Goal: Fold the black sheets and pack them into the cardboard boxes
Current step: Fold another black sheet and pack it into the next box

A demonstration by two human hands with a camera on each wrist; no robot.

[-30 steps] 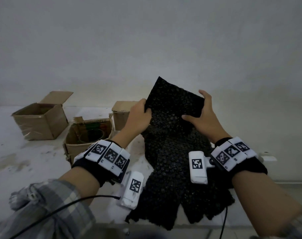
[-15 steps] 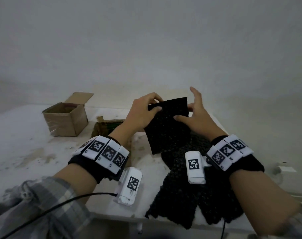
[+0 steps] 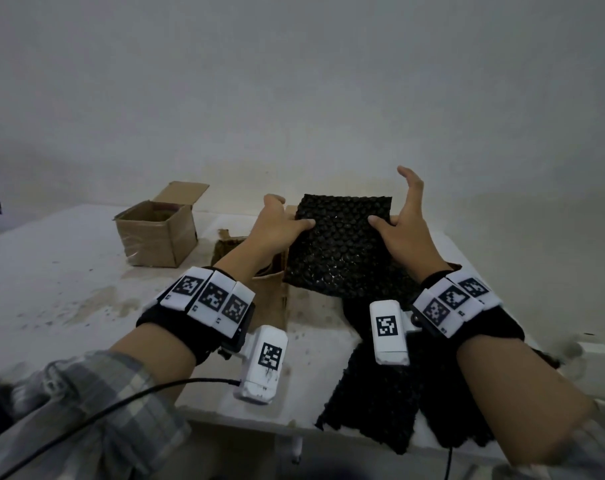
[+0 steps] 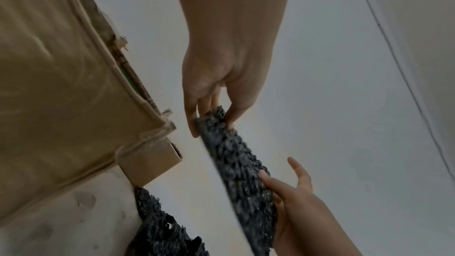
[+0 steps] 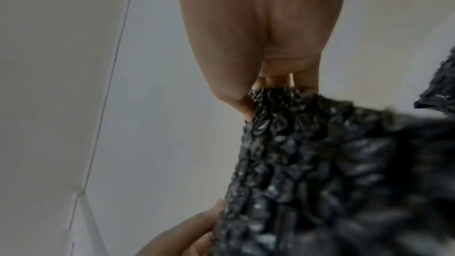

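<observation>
Head view: left hand [image 3: 277,230] and right hand [image 3: 403,226] pinch the folded black bubble sheet [image 3: 339,244]; next, lower it into the open cardboard box [image 3: 270,292].

A pale, stained counter [image 3: 69,292] carries it all — an open cardboard box [image 3: 157,233] far left, a second box [image 3: 270,292] nearer centre, and loose black sheets [image 3: 391,403] sprawled at the right, hanging over the front edge.

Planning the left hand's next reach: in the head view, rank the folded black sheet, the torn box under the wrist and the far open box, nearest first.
1. Folded black sheet, pinched by the left hand.
2. Torn box, just below the wrist.
3. Far open box, off to the left.
</observation>
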